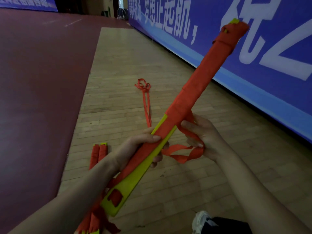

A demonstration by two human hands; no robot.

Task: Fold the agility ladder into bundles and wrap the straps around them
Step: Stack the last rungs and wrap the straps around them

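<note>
A long bundle of yellow ladder rungs [199, 92], wound in orange strap over most of its length, slants from lower left to upper right. My left hand [140, 149] grips the bundle around its middle, where bare yellow shows. My right hand [200, 137] pinches the loose orange strap [182, 152] just beside the bundle; the strap loops between both hands. A strap tail [146, 98] trails away across the floor to a small tangle.
Two wrapped bundles [98, 154] lie on the wood floor behind my left forearm. A dark red mat [33, 81] covers the floor at left. A blue banner wall [253, 48] runs along the right. A white shoe [200, 220] is at the bottom.
</note>
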